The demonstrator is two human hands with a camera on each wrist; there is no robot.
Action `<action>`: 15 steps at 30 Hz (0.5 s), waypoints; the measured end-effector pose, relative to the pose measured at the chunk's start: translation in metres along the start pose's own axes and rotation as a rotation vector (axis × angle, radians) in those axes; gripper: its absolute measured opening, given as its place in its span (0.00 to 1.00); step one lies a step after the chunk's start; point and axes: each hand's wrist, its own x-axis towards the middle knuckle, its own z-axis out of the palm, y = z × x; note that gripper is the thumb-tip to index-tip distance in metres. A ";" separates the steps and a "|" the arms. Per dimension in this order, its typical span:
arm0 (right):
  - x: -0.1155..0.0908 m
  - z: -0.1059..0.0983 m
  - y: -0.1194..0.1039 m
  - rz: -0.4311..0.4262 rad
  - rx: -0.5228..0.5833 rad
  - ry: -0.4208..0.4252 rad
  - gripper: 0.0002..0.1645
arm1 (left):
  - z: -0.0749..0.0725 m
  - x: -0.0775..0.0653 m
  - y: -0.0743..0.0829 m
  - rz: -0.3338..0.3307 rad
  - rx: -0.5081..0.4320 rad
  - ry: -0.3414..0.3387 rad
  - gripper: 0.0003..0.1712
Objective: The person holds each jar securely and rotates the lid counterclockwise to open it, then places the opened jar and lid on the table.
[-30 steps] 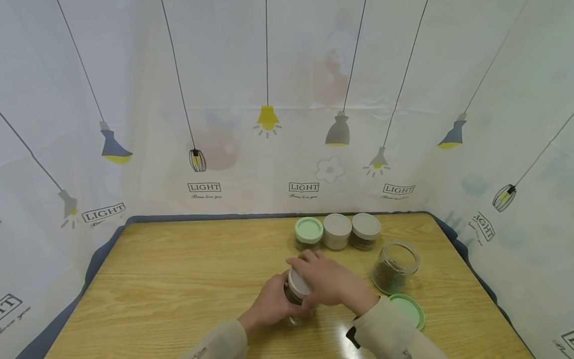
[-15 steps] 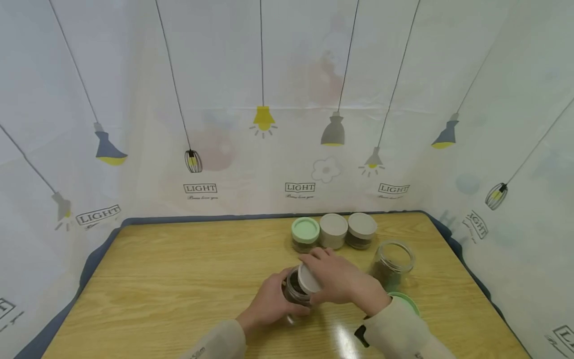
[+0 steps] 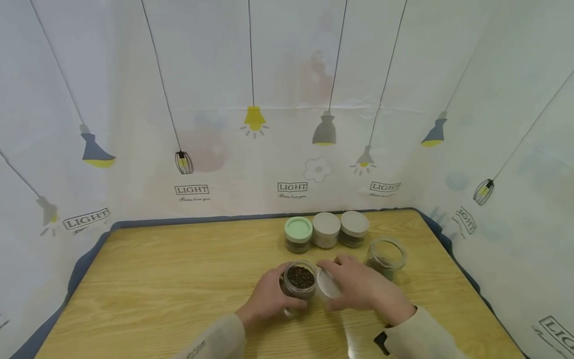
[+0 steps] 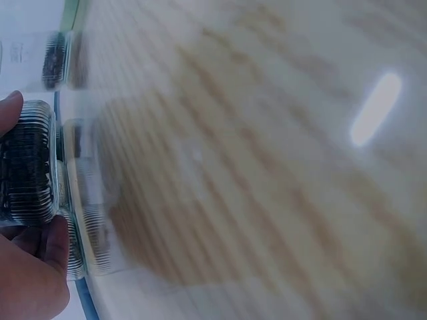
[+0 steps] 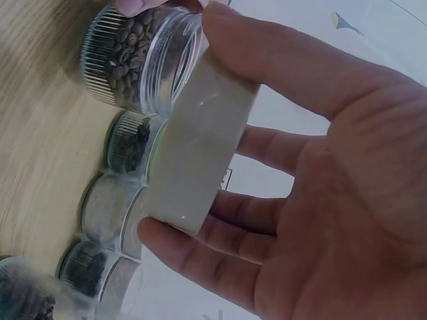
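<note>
My left hand [image 3: 269, 296] grips a small ribbed glass jar [image 3: 299, 294] around its side, at the middle front of the table. Its mouth is uncovered, and dark brown coffee beans [image 5: 130, 53] fill much of it. Just right of the jar, my right hand [image 3: 365, 286] holds a white lid [image 3: 327, 285] by its edges, thumb on one side and fingers on the other. In the right wrist view the lid stands tilted, close beside the jar's threaded mouth. The left wrist view catches only part of the jar [image 4: 27, 167], with fingertips around it.
Behind my hands stand three lidded jars in a row: one with a green lid [image 3: 298, 228] and two with white lids [image 3: 326, 223]. A larger uncovered glass jar [image 3: 386, 264] stands to the right, partly behind my right hand. A lamp-print curtain [image 3: 224, 199] borders the wooden table [image 3: 179, 279].
The white lid has come off the coffee-bean jar, and my right hand has carried it to the right. My left hand keeps holding the jar. The head view has shifted slightly right.
</note>
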 end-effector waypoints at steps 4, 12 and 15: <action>-0.006 0.001 0.007 0.010 -0.016 0.003 0.50 | 0.002 0.005 0.000 0.015 0.002 0.009 0.57; -0.012 0.009 0.025 0.036 -0.030 0.009 0.49 | 0.008 0.015 0.004 0.005 -0.020 0.004 0.56; -0.015 0.012 0.031 0.038 -0.034 0.004 0.49 | 0.011 0.019 0.005 -0.001 -0.010 0.001 0.57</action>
